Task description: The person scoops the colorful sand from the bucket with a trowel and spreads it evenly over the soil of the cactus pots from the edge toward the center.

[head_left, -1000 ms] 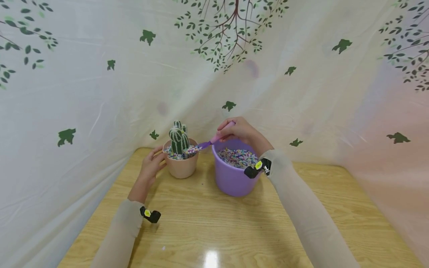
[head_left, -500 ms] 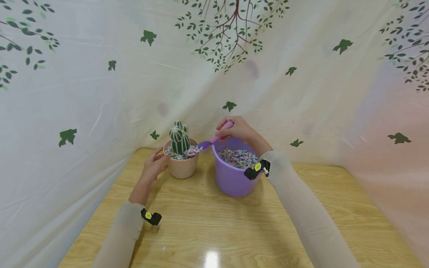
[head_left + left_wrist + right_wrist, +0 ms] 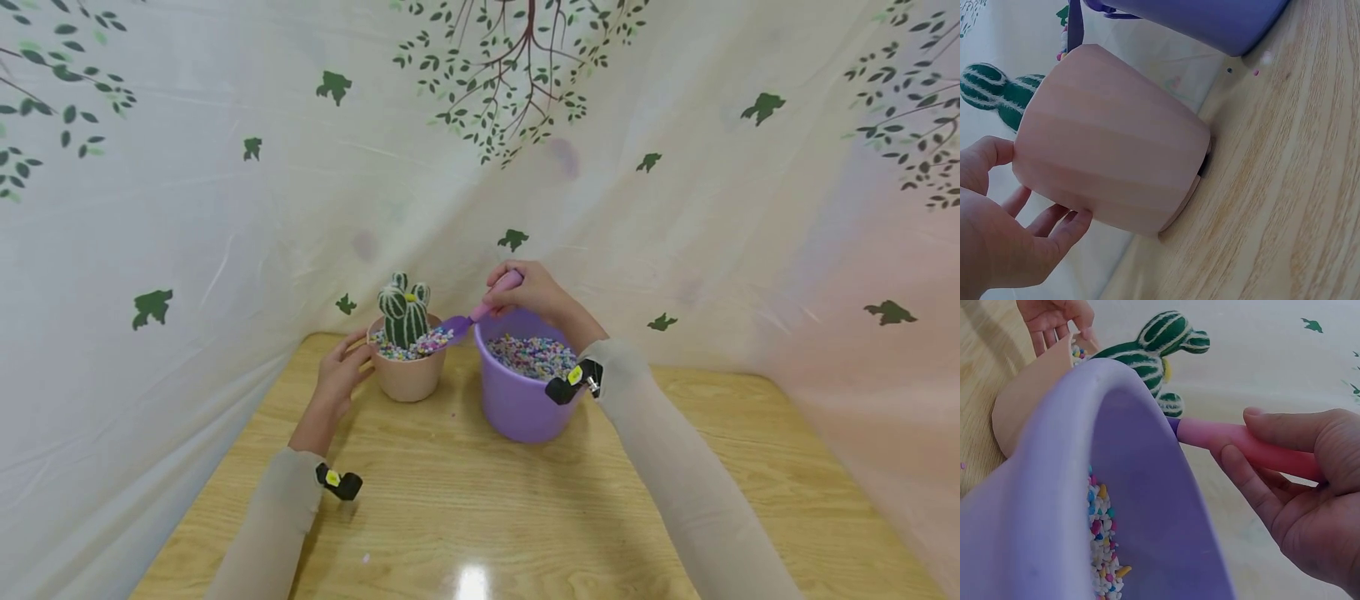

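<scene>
In the head view my left hand (image 3: 341,375) holds the near-left side of a peach flower pot (image 3: 408,382). The left wrist view shows the thumb at the rim and bent fingers against the pot wall (image 3: 1116,144). A green, white-striped cactus (image 3: 405,323) stands in the pot among colourful pebbles. My right hand (image 3: 536,292) grips the pink handle (image 3: 1229,437) of a small garden trowel (image 3: 495,298). Its purple blade slopes down over the pot's right rim, with pebbles at its tip beside the cactus. In the right wrist view the bucket rim hides the blade.
A purple bucket (image 3: 525,408) partly filled with coloured pebbles (image 3: 528,354) stands just right of the pot, beneath my right hand. Both rest on a wooden table (image 3: 450,508). A few stray pebbles lie on it. A printed curtain (image 3: 637,217) hangs behind.
The trowel blade has tipped slightly and lowered at the pot's right rim. The cactus has turned a little, its side arms now more spread. Both hands keep nearly the same places.
</scene>
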The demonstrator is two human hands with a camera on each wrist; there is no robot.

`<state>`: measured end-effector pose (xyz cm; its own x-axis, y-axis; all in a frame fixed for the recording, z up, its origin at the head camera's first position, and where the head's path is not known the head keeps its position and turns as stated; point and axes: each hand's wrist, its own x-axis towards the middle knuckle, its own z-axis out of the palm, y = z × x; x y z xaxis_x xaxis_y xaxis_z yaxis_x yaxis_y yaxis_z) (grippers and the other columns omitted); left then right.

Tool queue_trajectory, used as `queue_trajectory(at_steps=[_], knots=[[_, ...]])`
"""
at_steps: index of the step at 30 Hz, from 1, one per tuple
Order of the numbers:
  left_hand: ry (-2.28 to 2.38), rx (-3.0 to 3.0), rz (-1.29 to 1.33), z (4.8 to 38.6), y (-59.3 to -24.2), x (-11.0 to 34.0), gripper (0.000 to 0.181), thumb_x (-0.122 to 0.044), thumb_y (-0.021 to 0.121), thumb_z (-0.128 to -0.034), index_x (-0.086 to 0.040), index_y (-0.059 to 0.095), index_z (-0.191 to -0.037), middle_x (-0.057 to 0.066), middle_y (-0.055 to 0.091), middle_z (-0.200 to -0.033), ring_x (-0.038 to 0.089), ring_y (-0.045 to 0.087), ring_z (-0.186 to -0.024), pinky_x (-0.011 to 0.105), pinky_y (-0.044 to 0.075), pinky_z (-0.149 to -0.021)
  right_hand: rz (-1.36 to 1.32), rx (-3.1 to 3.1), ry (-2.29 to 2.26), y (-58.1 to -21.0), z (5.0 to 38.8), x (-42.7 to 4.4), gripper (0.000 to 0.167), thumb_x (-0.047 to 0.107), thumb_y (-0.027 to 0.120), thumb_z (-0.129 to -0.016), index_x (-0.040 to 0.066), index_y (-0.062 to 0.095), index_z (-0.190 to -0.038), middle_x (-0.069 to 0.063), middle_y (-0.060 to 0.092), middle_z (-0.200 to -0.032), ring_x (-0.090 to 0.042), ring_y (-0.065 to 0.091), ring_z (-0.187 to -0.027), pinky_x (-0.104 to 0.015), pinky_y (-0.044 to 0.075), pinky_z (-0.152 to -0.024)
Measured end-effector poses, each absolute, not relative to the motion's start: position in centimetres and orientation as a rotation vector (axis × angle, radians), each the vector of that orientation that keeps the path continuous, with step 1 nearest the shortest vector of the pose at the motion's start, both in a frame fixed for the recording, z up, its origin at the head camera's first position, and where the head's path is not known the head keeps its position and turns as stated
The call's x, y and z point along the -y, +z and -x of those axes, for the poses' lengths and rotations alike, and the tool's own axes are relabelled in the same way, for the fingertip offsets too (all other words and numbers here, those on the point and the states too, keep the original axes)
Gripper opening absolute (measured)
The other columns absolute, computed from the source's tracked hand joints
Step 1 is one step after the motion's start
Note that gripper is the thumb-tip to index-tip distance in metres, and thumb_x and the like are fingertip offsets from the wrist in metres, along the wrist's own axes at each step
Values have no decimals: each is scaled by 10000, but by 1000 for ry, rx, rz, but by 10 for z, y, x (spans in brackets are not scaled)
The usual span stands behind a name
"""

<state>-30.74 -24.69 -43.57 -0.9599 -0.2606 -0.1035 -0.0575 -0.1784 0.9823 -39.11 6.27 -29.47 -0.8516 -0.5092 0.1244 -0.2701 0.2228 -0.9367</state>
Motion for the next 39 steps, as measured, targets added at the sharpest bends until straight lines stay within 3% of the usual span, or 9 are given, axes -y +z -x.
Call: queue_trajectory(at_steps=[4, 8, 13, 23, 33, 39], knots=[[-2281, 1940, -387, 309, -434, 248, 527, -226, 627, -1005, -155, 498, -1512, 88, 546, -1436, 160, 579, -1228, 398, 475, -1138, 733, -2293, -1697, -296, 393, -62, 247, -25, 733, -900, -70, 605, -1107, -24, 756, -765, -193, 743, -689, -407, 651, -738], [-2303, 1939, -376, 310, -434, 249, 531, -217, 609, -1016, -153, 482, -1527, 99, 474, -1542, 151, 571, -1224, 403, 457, -1155, 730, -2309, -1697, -296, 393, -63, 248, 1, 745, -898, -53, 605, -1096, -49, 775, -784, -196, 748, -695, -509, 632, -806], [-2338, 1929, -364, 315, -435, 253, 547, -226, 606, -1021, -151, 461, -1543, 93, 471, -1544, 119, 571, -1187, 400, 442, -1169, 716, -2320, -1704, -297, 393, -62, 247, 37, 756, -901, -34, 611, -1087, -48, 776, -791, -190, 747, -688, -534, 622, -823], [-2415, 1947, -293, 319, -438, 261, 576, -272, 569, -1052, -158, 383, -1585, 91, 356, -1641, 220, 422, -1438, 405, 375, -1220, 675, -2255, -1768, -300, 393, -60, 226, 8, 737, -910, -58, 604, -1080, -49, 745, -747, -196, 733, -644, -447, 647, -737], [-2370, 1992, -307, 315, -437, 256, 567, -255, 565, -1048, -161, 394, -1580, 94, 441, -1572, 147, 529, -1277, 372, 446, -1161, 648, -2205, -1814, -303, 391, -64, 209, 36, 731, -924, -55, 603, -1062, -44, 769, -737, -179, 735, -639, -409, 649, -723], [-2392, 1984, -334, 311, -433, 253, 595, -202, 572, -1026, -177, 378, -1588, 133, 406, -1582, 185, 503, -1312, 393, 428, -1179, 598, -2187, -1866, -300, 389, -65, 182, 20, 712, -927, -51, 615, -1064, -52, 756, -712, -177, 727, -614, -395, 649, -702]])
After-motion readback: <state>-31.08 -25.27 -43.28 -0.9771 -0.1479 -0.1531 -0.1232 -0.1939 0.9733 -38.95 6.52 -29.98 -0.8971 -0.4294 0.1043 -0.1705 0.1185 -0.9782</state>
